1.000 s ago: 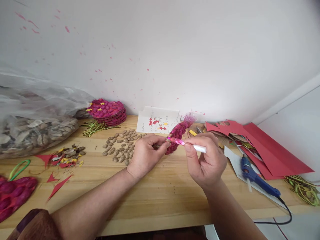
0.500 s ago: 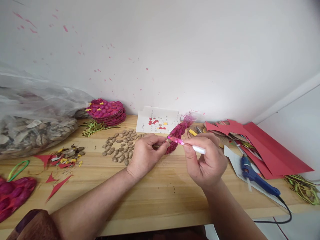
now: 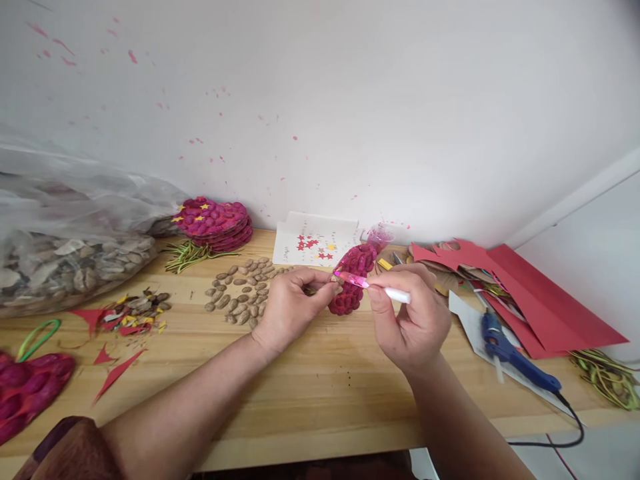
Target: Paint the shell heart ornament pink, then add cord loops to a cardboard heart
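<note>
My left hand (image 3: 287,308) is closed in a pinch on a small seed, held up against a magenta painted seed ornament (image 3: 351,280) that stands on edge above the wooden table (image 3: 320,393). My right hand (image 3: 414,320) grips a white-handled brush (image 3: 385,291) like a pen. The brush's pink-stained tip touches the seed at my left fingertips. A spread of bare brown seeds (image 3: 243,293) lies just left of my left hand.
A stack of finished magenta ornaments (image 3: 215,221) sits by the wall. A clear bag of husks (image 3: 60,260) fills the far left. White paper with red stars (image 3: 315,243), red card sheets (image 3: 525,293), a blue glue gun (image 3: 515,357) and scraps (image 3: 130,317) lie around.
The magenta ornament has tilted slightly and shows more of its face. Both hands have barely shifted, and the brush tip stays at the seed.
</note>
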A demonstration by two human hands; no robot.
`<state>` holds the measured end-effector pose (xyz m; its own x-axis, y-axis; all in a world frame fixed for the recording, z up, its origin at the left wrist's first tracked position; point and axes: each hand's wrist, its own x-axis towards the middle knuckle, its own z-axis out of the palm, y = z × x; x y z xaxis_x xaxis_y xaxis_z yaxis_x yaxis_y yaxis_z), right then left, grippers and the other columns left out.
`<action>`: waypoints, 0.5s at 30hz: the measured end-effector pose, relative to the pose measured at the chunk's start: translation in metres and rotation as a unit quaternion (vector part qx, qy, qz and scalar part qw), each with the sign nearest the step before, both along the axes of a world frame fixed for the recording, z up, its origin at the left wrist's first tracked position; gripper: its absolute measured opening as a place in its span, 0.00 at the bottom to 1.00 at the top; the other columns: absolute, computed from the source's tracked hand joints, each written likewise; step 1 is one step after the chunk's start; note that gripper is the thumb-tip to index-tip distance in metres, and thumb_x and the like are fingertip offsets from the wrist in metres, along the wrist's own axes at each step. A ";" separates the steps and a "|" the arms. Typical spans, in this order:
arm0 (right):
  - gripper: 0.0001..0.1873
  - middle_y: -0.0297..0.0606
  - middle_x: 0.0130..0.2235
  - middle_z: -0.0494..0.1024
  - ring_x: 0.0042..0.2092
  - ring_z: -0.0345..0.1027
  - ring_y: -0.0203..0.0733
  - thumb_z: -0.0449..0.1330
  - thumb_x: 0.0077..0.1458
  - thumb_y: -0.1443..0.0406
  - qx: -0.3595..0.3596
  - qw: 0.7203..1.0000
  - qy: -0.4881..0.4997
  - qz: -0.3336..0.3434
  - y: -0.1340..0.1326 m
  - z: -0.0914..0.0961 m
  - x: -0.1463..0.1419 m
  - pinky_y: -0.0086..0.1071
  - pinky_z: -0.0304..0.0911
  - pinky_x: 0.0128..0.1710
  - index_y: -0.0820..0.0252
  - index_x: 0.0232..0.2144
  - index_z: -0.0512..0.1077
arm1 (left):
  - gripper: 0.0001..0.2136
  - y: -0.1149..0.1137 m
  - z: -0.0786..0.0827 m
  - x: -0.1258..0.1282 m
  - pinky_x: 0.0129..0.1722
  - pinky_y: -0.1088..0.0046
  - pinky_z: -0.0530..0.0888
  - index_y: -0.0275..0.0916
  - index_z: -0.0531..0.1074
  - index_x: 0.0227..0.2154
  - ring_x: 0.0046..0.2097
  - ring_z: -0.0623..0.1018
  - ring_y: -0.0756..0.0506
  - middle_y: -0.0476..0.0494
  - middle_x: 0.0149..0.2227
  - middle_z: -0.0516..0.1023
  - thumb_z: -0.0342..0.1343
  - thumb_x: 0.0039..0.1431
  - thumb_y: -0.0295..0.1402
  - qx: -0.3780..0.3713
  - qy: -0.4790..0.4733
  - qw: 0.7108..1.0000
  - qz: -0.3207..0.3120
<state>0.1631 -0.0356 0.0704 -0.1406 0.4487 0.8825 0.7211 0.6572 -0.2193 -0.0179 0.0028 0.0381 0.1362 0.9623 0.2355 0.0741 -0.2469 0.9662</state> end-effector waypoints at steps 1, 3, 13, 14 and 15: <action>0.08 0.35 0.33 0.81 0.37 0.73 0.44 0.63 0.59 0.70 0.001 1.000 0.001 -0.002 0.001 -0.001 0.001 0.42 0.67 0.41 0.53 0.40 0.75 | 0.07 0.000 0.000 0.000 0.27 0.76 0.73 0.37 0.83 0.31 0.26 0.76 0.50 0.48 0.26 0.82 0.66 0.55 0.35 -0.009 -0.006 1.000 -0.003; 0.08 0.35 0.34 0.81 0.38 0.72 0.44 0.64 0.59 0.70 0.005 1.000 0.011 -0.007 0.002 -0.002 0.002 0.42 0.67 0.42 0.54 0.41 0.75 | 0.07 0.000 0.001 -0.001 0.26 0.76 0.72 0.37 0.83 0.30 0.25 0.76 0.50 0.48 0.24 0.81 0.66 0.55 0.36 -0.026 -0.016 1.000 -0.007; 0.08 0.35 0.34 0.80 0.37 0.72 0.43 0.64 0.59 0.71 -0.006 1.000 0.015 0.010 0.004 -0.003 0.003 0.41 0.66 0.42 0.54 0.40 0.75 | 0.09 0.001 0.003 0.000 0.24 0.78 0.70 0.36 0.83 0.29 0.23 0.72 0.52 0.48 0.23 0.80 0.67 0.53 0.37 -0.070 -0.058 0.995 -0.029; 0.08 0.35 0.34 0.80 0.37 0.71 0.43 0.63 0.59 0.71 -0.010 1.000 0.024 0.009 0.005 -0.003 0.003 0.42 0.66 0.42 0.54 0.40 0.75 | 0.09 0.001 0.003 0.000 0.24 0.78 0.69 0.37 0.84 0.30 0.23 0.71 0.52 0.47 0.24 0.80 0.67 0.52 0.38 -0.077 -0.067 0.994 -0.032; 0.08 0.35 0.35 0.80 0.38 0.71 0.43 0.63 0.60 0.71 -0.013 0.999 0.033 0.007 0.005 -0.004 0.004 0.42 0.66 0.42 0.54 0.40 0.75 | 0.09 0.002 0.003 0.000 0.24 0.78 0.69 0.37 0.84 0.30 0.23 0.71 0.53 0.47 0.24 0.81 0.68 0.52 0.38 -0.087 -0.075 0.993 -0.035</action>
